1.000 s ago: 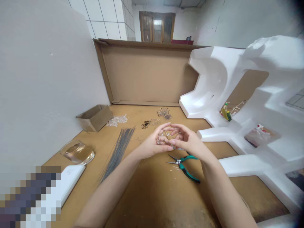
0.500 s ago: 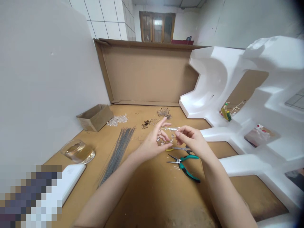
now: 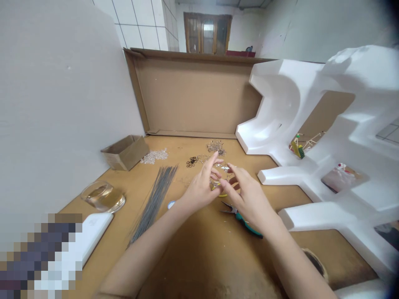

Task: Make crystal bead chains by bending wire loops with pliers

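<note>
A thin wire strung with clear beads (image 3: 215,183) is between my hands above the table; fingers partly hide it. My left hand (image 3: 201,182) has its thumb and curled fingers around the wire, its index finger raised. Close against it, my right hand (image 3: 247,191) curves thumb and fingers round the other side of the beaded wire. Under my right hand lie green-handled pliers (image 3: 247,226), partly covered by the hand. A yellow curved item (image 3: 223,195) shows beneath the fingers. Left of my hands lies a bundle of straight grey wires (image 3: 153,199).
Clear loose beads (image 3: 155,156) lie beside a small cardboard box (image 3: 126,153). Dark rings (image 3: 192,161) and a pile of beaded wire pieces (image 3: 215,146) sit farther back. A glass of liquid (image 3: 104,197) stands left; white foam packing (image 3: 279,176) edges the right side.
My right hand has moved left and closer to my left hand, now covering more of the pliers and hiding the scissors. A blue-and-white round item has come into view by my left forearm.
</note>
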Motion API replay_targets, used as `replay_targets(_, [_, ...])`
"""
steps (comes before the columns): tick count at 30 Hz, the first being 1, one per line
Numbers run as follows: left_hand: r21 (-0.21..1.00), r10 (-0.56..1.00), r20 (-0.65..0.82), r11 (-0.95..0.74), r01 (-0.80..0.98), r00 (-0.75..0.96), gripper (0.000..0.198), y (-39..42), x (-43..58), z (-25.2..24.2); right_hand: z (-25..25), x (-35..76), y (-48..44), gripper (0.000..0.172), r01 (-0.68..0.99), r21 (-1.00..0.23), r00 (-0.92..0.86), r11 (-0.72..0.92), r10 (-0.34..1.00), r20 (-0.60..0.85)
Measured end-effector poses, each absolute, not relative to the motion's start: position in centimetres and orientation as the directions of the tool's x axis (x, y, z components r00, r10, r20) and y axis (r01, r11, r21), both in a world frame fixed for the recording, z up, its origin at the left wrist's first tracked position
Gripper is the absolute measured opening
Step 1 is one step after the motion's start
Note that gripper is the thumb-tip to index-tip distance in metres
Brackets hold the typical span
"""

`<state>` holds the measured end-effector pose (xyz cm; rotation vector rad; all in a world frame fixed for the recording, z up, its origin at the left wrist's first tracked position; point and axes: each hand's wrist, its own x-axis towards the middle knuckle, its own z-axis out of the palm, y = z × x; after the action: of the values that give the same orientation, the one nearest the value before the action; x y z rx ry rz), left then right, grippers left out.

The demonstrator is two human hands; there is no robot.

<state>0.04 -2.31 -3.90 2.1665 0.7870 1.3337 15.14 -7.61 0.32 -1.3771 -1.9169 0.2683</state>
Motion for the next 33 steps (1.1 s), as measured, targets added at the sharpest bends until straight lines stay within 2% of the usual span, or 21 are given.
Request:
replay_targets(3, [0.656,0.679,0.667,-0.730,0.192,0.306,0.095,-1.9,0.5,-4.7,-0.3,14.4,-7.9,0.071,0.706,-0.607,-0.139,0.365,0.912,0.386])
replay_targets(5, [0.672,0.683,0.662,-0.724,0.160,0.310,0.098,-1.7,0.7,-5.0,-0.8,14.1,-7.8,0.077,0.664,-0.649,-0.140,0.372,0.914,0.381])
replay_targets(9, [0.739,0.718,0.616,-0.669,0.078,0.323,0.097,-1.8,0.9,-5.1,-1.3,14.0,-6.8,0.074,0.581,-0.682,-0.176,0.444,0.887,0.427])
replay_targets(12, [0.815,0.770,0.520,-0.576,0.055,0.370,0.099,-2.4,0.8,-4.4,-1.4,14.5,-5.8,0.065,0.564,-0.688,-0.168,0.457,0.879,0.447])
replay_targets(15, [0.842,0.786,0.424,-0.524,0.123,0.450,0.094,-3.2,0.1,-3.1,-1.0,15.4,-5.0,0.055,0.454,-0.783,-0.158,0.425,0.904,0.398])
replay_targets(17, [0.844,0.781,0.388,-0.515,0.153,0.489,0.092,-3.5,-0.8,-2.2,-0.7,16.2,-4.6,0.053,0.323,-0.883,-0.164,0.341,0.939,0.302])
replay_targets(20, [0.808,0.742,0.370,-0.554,0.200,0.559,0.073,-3.4,-2.4,-0.9,-0.3,17.4,-4.2,0.054,0.124,-0.978,-0.252,0.170,0.958,0.134])
replay_targets(24, [0.691,0.631,0.521,-0.707,0.150,0.575,0.031,-2.9,-3.5,0.0,-0.6,18.3,-3.7,0.053,-0.024,-0.999,-0.384,0.040,0.922,0.046])
replay_targets(28, [0.670,0.593,0.463,-0.720,0.177,0.659,0.015,-2.7,-3.2,0.1,-1.0,18.1,-3.6,0.052,-0.016,-0.999,-0.401,-0.029,0.916,-0.020])
replay_targets(31, [0.671,0.587,0.453,-0.720,0.177,0.671,0.015,-2.7,-2.8,-0.1,-1.1,17.9,-3.7,0.057,0.033,-0.999,-0.407,-0.014,0.913,-0.026])
replay_targets(33, [0.657,0.591,0.456,-0.728,0.196,0.666,0.017,-2.6,-2.6,-0.2,-1.2,17.8,-3.9,0.065,0.128,-0.991,-0.401,0.047,0.916,-0.009])
